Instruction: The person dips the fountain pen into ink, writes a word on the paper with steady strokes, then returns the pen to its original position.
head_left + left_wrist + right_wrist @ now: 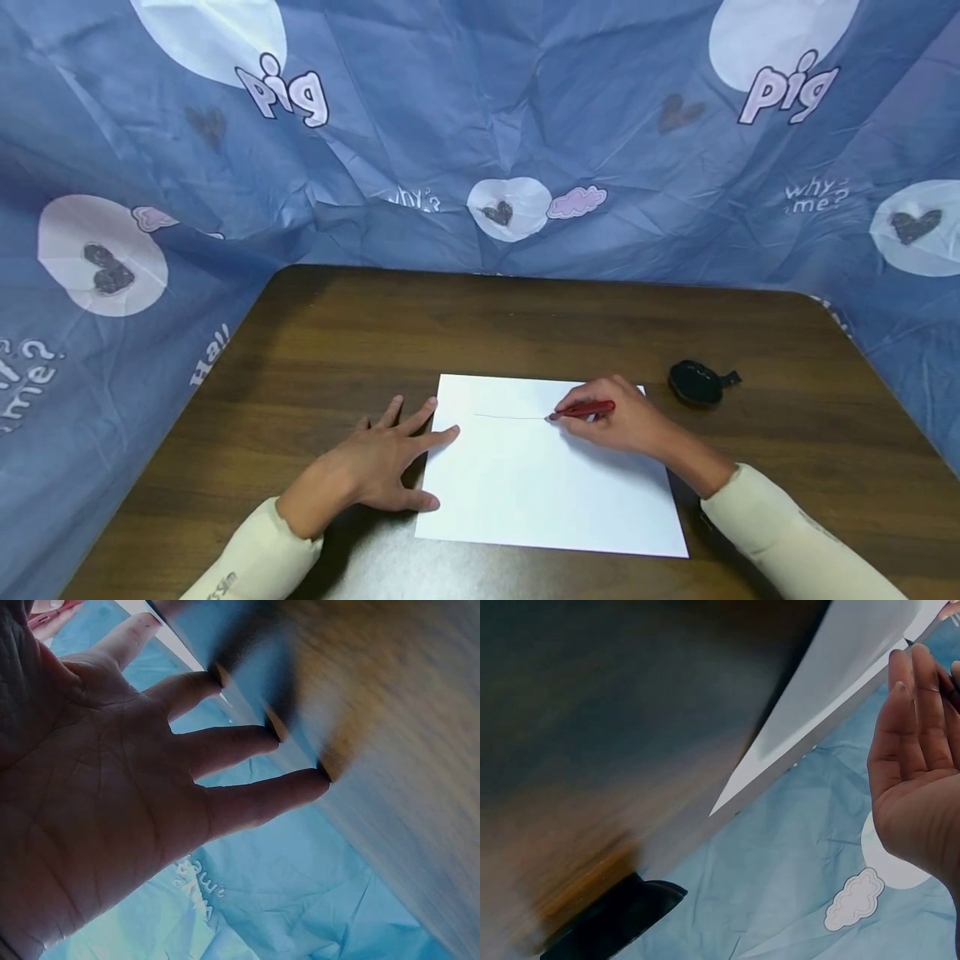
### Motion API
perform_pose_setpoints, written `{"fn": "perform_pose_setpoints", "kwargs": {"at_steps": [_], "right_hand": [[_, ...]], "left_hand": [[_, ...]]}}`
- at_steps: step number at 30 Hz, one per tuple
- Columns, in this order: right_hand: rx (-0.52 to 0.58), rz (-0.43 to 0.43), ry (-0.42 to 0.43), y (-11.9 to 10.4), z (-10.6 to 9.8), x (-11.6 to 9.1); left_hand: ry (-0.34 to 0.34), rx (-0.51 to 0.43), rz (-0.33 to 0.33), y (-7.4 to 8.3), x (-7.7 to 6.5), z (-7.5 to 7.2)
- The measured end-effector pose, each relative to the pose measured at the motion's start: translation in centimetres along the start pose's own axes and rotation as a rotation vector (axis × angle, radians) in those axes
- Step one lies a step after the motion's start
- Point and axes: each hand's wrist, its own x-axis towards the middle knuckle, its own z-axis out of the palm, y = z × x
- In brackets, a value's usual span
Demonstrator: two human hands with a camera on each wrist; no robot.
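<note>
A white sheet of paper (540, 492) lies on the wooden table, with a thin dark line (510, 417) running across its upper part. My right hand (618, 417) pinches a red pen (588, 409), its tip touching the paper at the line's right end. In the right wrist view the right hand (922, 742) shows curled fingers, and the pen is mostly hidden. My left hand (386, 467) is spread at the paper's left edge, some fingertips on the sheet and others on the wood. The left wrist view shows the left hand's (135, 765) straight, splayed fingers.
A small black pan-shaped dish (696, 383) with a short handle sits right of the paper; it also appears in the right wrist view as a dark object (615, 919). A blue printed cloth (420, 108) hangs behind and beside the brown table (480, 321).
</note>
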Motion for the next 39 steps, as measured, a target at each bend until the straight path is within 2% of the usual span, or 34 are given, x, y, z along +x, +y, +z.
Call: {"fn": "perform_pose_setpoints", "kwargs": {"at_steps": [14,22,39], "right_hand": [[-0.008,0.034,-0.003,0.5,-0.6,-0.8],[-0.010,0.046,-0.020,0.7,-0.8,-1.0],[-0.021,0.032,0.049,1.7,-1.7,-2.4]], "left_hand": [[0.022,0.004,0.012,-0.1,-0.1,0.2],[0.010,-0.001,-0.006,0.0,-0.1,0.2],[0.006,-0.010,0.015,-0.2,-0.2,0.0]]}}
